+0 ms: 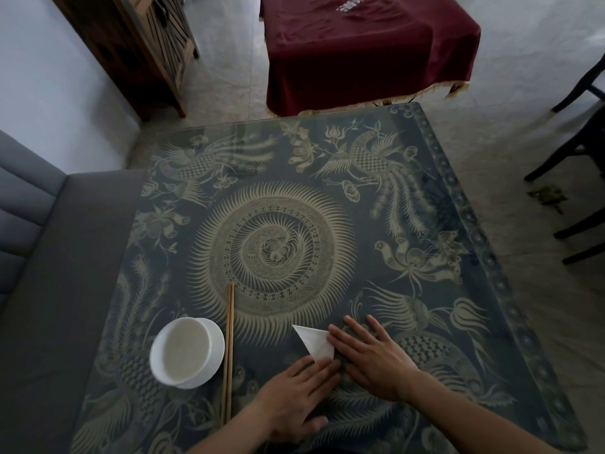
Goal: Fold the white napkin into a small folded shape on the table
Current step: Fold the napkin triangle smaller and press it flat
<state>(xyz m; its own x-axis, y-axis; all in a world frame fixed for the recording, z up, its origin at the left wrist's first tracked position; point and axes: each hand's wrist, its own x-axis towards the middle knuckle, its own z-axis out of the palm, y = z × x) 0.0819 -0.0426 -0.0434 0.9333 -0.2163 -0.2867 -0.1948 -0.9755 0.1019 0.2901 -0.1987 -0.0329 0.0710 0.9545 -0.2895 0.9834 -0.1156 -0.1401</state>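
Napkin [316, 343] is already down to a small white pointed shape, flat on the patterned table [425, 198] near the front edge, tip pointing up-left. Right hand [370, 358] lies flat over its right side, fingers straight and spread, pressing rather than gripping. Left hand [294, 391] comes in from below, fingers extended and together, tips on the napkin's lower corner; no pinch that I can see. From where I sit this reads as a crease-setting step late in the fold: both palms down, nothing lifted. How many layers are under the right hand I can't tell, it covers that part. Next move, my guess: run fingertips along the fold edge to sharpen it, then lift one flap while the other hand pins the rest so it doesn't slide. White bowl [187, 352] and chopsticks [229, 352] sit well left, clear of the work.
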